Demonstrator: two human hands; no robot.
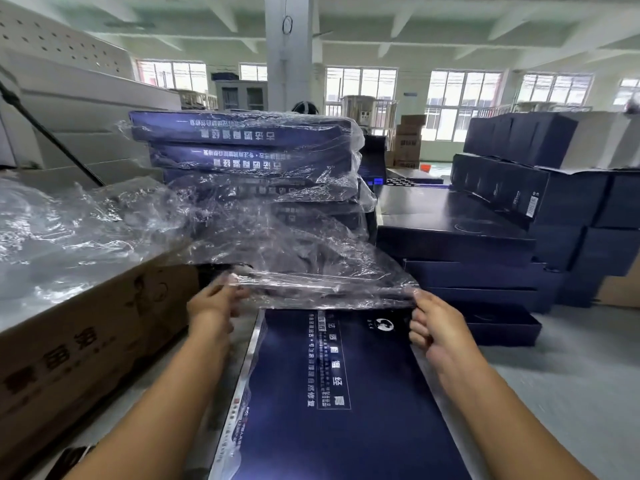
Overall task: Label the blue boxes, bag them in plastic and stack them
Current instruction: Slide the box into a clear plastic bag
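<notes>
1. Clear, crinkled plastic bag [304, 258] up front, stretched wide between both hands, its near edge held right over the far end of the flat dark blue box with white lettering [339, 393]
2. Left hand [214, 303] pinches the bag's left corner, fingers curled onto the film; right hand [433, 327] pinches the right corner the same way
3. That box lies flat beneath the forearms, its long side running away from the person; whether its far end is inside the bag, I can't tell
4. Just behind the bag stands a stack of bagged blue boxes [249, 150], loose film hanging off their ends, white lettering facing this way
5. Over on the left, a big brown cardboard carton [86, 344] holds a heap of loose clear plastic [52, 230]
6. On the right, a low stack of bare dark blue boxes [467, 237], with a taller pile of blue cartons [536, 143] beyond it
</notes>
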